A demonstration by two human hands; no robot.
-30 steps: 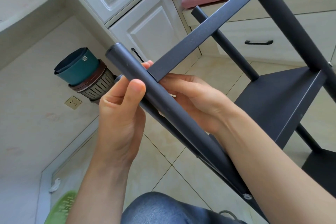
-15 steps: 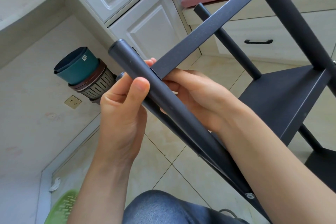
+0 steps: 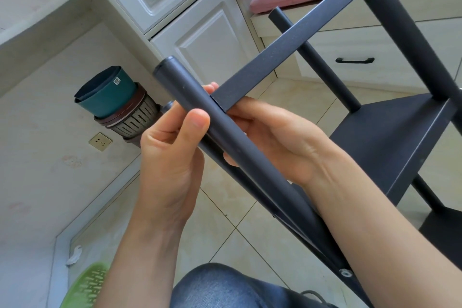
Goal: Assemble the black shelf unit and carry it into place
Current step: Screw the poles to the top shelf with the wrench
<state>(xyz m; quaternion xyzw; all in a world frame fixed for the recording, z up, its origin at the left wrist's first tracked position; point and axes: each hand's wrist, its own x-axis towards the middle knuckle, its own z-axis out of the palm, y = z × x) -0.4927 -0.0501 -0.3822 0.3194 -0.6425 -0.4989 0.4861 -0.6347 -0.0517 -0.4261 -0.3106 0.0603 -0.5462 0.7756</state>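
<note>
Close under my view, the black shelf unit (image 3: 390, 142) lies tilted over the tiled floor (image 3: 225, 227). My left hand (image 3: 170, 157) pinches the round leg (image 3: 225, 132), thumb on top; my right hand (image 3: 277, 137) curls under the flat crossbar (image 3: 287, 42) where its end meets that leg. Fastener hidden, probably behind my fingers. I'd keep the bar square against the leg while tightening.
</note>
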